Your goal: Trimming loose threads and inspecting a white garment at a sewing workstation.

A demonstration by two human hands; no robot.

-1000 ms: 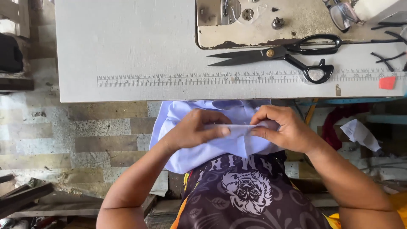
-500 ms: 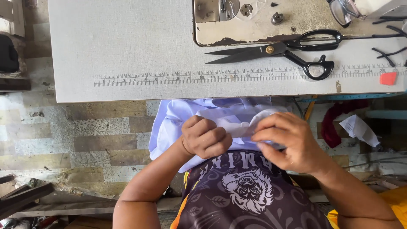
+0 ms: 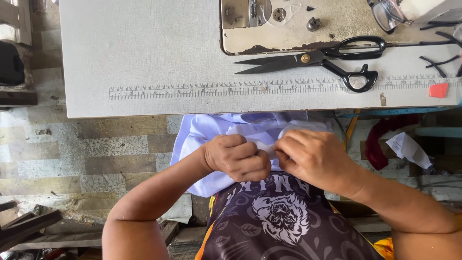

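A pale lavender-white cloth [image 3: 216, 132] lies bunched in my lap just below the table's front edge. My left hand [image 3: 237, 157] is curled into a fist on the cloth's middle fold. My right hand [image 3: 314, 159] pinches the same fold from the right, and the knuckles of both hands almost touch. The part of the cloth inside the fingers is hidden.
A white sewing table [image 3: 144, 53] spans the top, with a ruler strip [image 3: 202, 90] along its front. Large black scissors [image 3: 317, 60] lie beside a worn metal machine bed [image 3: 308, 24]. Eyeglasses [image 3: 387, 14] rest at the back right. Tiled floor shows at the left.
My hands have drawn together and lower on the cloth. The left hand has curled from a flat pinch into a fist. The view has shifted slightly.
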